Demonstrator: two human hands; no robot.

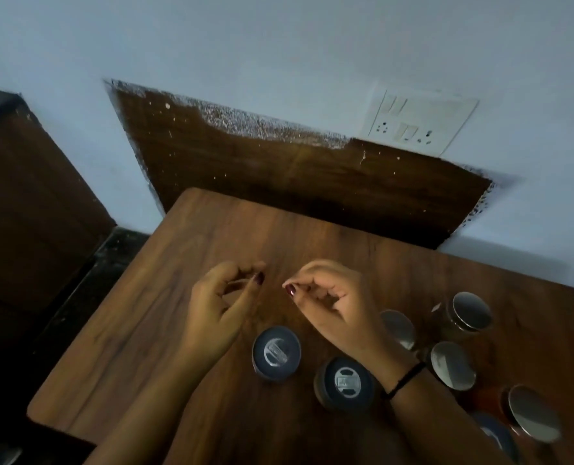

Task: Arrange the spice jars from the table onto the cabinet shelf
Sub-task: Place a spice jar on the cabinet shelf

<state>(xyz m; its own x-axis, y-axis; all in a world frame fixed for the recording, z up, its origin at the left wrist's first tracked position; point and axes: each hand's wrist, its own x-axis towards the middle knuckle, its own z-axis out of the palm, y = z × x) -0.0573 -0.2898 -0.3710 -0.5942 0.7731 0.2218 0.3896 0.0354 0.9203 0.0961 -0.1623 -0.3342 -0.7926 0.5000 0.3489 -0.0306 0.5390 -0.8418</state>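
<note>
Left fingers: curled loosely inward on the left hand (223, 305), thumb tip with a dark-painted nail near the forefinger; they grasp nothing that shows.
Right fingers: curled the same way on the right hand (337, 302), dark-nailed tip pointing toward the left hand; empty as far as the view shows.
Hands: both hang above the wooden table (185, 263), near each other but apart, clear of every jar.
Wrist: a thin black band (405, 380) circles the right wrist.
Nearest jars: two spice jars with dark blue lids stand upright on the table, one (276, 352) below the gap between the hands, the other (344, 384) just beside the right wrist.
Silver-lidded jars: one (398, 328) partly hidden behind the right hand, one (470, 312) farther right, one (452, 364) below those, and one (532, 417) with a reddish body near the lower right edge.
Edge jar: another blue-lidded jar (497, 437), mostly hidden, by the reddish one.
Wall: pale blue, with a dark wooden panel (295, 169) behind the table and a white switch-and-socket plate (420, 122) above it.
Left side: a dark brown cabinet (27, 196), its shelf not in view.
</note>
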